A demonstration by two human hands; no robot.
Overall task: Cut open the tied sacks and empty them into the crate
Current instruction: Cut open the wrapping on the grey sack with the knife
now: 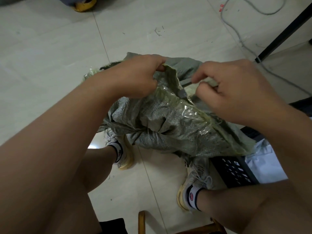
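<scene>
A grey-green woven sack [162,125] with a clear plastic liner hangs in front of me above the floor, bunched at a tie near its lower middle. My left hand [135,76] grips the sack's upper edge. My right hand [236,88] pinches a grey cutter [185,81] whose tip meets the sack's fabric just right of the left hand. A black perforated crate [236,171] stands at the lower right, partly under the sack, with white plastic bags [266,162] inside it.
My feet in pale sneakers [121,149] stand on the tiled floor under the sack. A grey cable [236,34] and a black table leg [283,32] lie at the upper right. A wooden stool edge [141,222] shows at the bottom. A yellow object [84,4] sits at the top left.
</scene>
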